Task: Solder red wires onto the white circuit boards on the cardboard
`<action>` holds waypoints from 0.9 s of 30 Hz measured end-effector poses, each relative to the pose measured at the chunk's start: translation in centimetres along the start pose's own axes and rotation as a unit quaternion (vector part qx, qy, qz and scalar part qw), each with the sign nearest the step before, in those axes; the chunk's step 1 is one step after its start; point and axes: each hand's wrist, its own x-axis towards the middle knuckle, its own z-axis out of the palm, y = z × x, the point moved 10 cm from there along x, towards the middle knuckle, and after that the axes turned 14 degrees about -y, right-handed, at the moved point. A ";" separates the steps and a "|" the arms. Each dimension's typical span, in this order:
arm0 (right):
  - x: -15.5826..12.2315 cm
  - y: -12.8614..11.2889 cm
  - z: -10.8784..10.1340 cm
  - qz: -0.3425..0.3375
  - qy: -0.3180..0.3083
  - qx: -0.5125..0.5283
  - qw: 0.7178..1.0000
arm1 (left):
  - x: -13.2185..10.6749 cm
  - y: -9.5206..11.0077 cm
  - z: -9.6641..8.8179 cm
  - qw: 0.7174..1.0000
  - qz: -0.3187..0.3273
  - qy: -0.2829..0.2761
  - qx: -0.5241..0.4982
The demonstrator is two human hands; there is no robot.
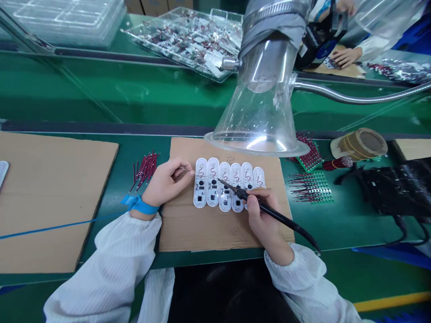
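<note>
Several white oblong circuit boards [213,181] lie side by side on a small cardboard sheet [202,226]. My right hand [261,215] grips a black soldering iron [269,210] like a pen, its tip resting over the third board from the left. My left hand [167,180] is curled just left of the boards, pinching a thin wire [184,169] that points toward the leftmost board. A blue wrist strap [139,204] circles my left wrist.
A clear fume hood [259,112] on a flexible hose hangs over the boards. Dark red wires [145,168] lie left of the sheet. Green boards with red leads [311,186], a tape roll [360,143] and a black unit [397,188] sit right. Another person's hand [346,56] works beyond.
</note>
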 end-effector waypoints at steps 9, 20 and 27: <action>0.4 0.4 0.7 0.007 -0.042 -0.025 0.999 | 0.2 0.0 0.3 1.000 0.005 -0.010 0.009; 0.5 -0.3 0.3 -0.004 -0.031 -0.032 0.999 | -0.1 -0.2 0.0 1.000 0.005 0.009 -0.010; 0.6 0.1 0.7 0.001 -0.038 -0.019 0.999 | 0.0 -0.4 0.2 1.000 0.007 -0.003 -0.016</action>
